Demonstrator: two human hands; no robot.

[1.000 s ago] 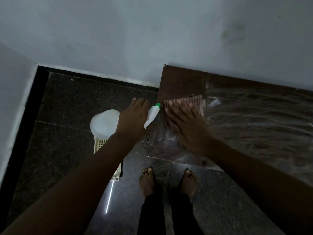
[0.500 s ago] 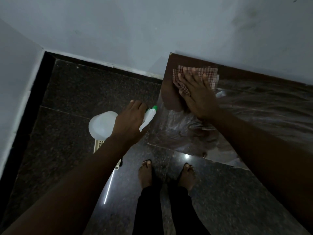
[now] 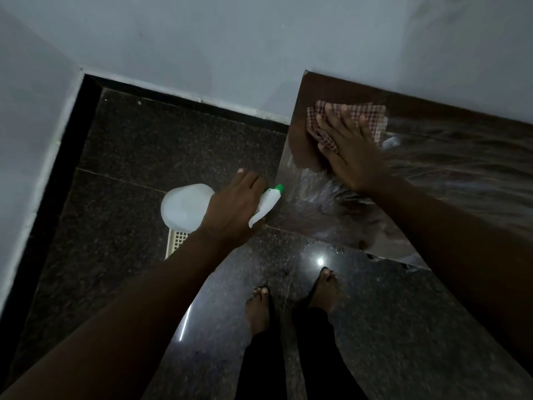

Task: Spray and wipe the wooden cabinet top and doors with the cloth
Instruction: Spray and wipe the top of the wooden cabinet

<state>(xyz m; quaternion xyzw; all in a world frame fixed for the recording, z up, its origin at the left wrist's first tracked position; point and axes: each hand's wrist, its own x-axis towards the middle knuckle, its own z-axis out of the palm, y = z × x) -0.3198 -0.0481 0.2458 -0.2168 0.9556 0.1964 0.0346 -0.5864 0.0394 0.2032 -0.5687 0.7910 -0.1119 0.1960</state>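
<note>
Wiping the far left corner of the cabinet top [image 3: 305, 131], pressing the cloth [image 3: 372, 113] under a flat-fingered right grip [image 3: 350, 157], clutching the spray bottle [image 3: 184, 207] in the left grip [image 3: 230, 209], likely leaving doors undone.

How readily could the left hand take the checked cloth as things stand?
Probably not readily: the left hand grips the spray bottle, and the right hand presses flat on the cloth at the cabinet top's far left corner.

A home room: polished granite floor [image 3: 150, 145], painted wall [image 3: 202, 39], wooden cabinet [image 3: 301, 140].
</note>
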